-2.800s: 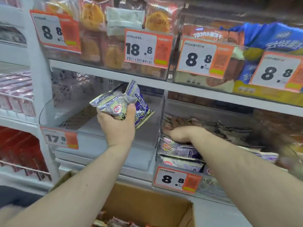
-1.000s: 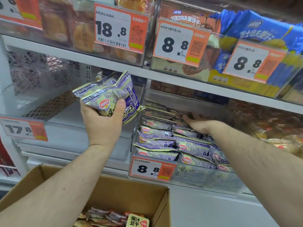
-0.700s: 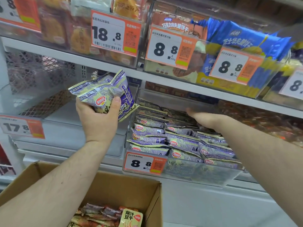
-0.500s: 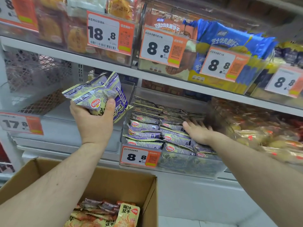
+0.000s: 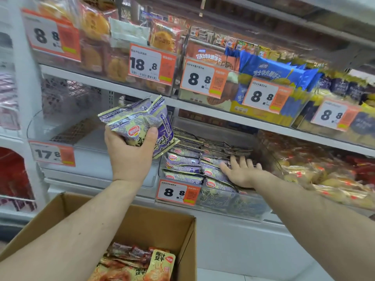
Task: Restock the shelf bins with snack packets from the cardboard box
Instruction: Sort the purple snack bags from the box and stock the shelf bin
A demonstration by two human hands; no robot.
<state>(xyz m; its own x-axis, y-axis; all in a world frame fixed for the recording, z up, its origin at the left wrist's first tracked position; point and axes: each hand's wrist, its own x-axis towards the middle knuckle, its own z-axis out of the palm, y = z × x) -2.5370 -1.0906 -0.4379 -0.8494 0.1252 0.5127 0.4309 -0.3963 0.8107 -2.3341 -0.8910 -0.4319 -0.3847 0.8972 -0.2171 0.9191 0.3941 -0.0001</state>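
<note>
Cardboard box point(image 5: 162, 226) sits below the shelf, orange packs inside. Clear bin point(image 5: 243, 207) at the shelf's front edge: right hand point(image 5: 241, 173) flat, flattening rows. Left hand point(image 5: 129, 151) clutches purple packets point(image 5: 140, 120), which probably go in next.

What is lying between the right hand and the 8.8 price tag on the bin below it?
In the head view, purple snack packets lie between the right hand and the price tag.
</note>
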